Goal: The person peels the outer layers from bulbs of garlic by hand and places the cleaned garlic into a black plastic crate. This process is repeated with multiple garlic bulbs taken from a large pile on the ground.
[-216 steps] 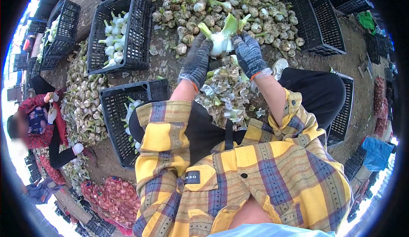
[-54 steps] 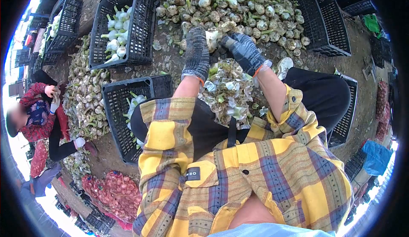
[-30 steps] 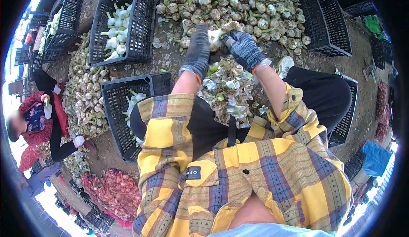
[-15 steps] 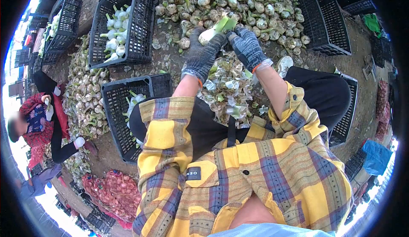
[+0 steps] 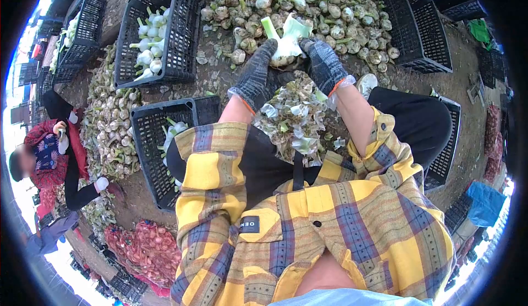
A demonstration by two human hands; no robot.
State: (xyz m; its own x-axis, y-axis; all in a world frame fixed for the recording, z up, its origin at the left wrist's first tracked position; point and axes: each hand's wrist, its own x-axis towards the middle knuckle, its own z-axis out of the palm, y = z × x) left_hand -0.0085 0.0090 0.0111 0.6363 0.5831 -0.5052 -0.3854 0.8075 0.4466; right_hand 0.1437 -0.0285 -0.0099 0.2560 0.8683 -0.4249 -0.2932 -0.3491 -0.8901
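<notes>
Both my hands wear dark grey knit gloves and meet at a garlic bulb (image 5: 286, 48) with a green stem and a pale skin spread outward. On its left side, my left hand (image 5: 259, 70) is closed on the bulb. My right hand (image 5: 323, 64) grips the pale outer skin on the right. Below them lies a heap of peeled garlic skins (image 5: 294, 116) between my legs. Just beyond my hands spreads a large pile of unpeeled garlic bulbs (image 5: 346, 17).
Left stand a crate of white bulbs (image 5: 184, 42) and a lower crate (image 5: 151, 157). An empty black crate (image 5: 421, 31) is at the upper right. Another person (image 5: 49, 152) sits far left beside more garlic (image 5: 113, 124). Red net bags (image 5: 146, 251) lie lower left.
The bulb has turned from lying sideways to stem upward, and its outer skin now spreads away from the stem. My hands have moved slightly toward me and apart.
</notes>
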